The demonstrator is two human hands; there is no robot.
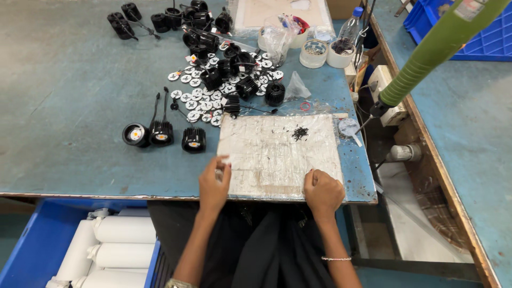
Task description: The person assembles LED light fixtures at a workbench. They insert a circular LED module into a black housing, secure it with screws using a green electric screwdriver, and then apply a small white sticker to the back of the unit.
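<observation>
My left hand rests at the left edge of a worn white work pad, its fingertips pinched on a small white piece that is too small to identify. At the pad's near right edge my right hand lies curled into a loose fist with nothing visible in it. A small heap of dark screws sits on the pad's far right part. Three assembled black round lamp units stand in a row left of the pad.
Beyond the pad, black heat-sink housings and white round discs are scattered on the blue-grey table. White cups, plastic bags and a bottle stand at the back. A green hanging tool is at right. White tubes fill a blue crate below.
</observation>
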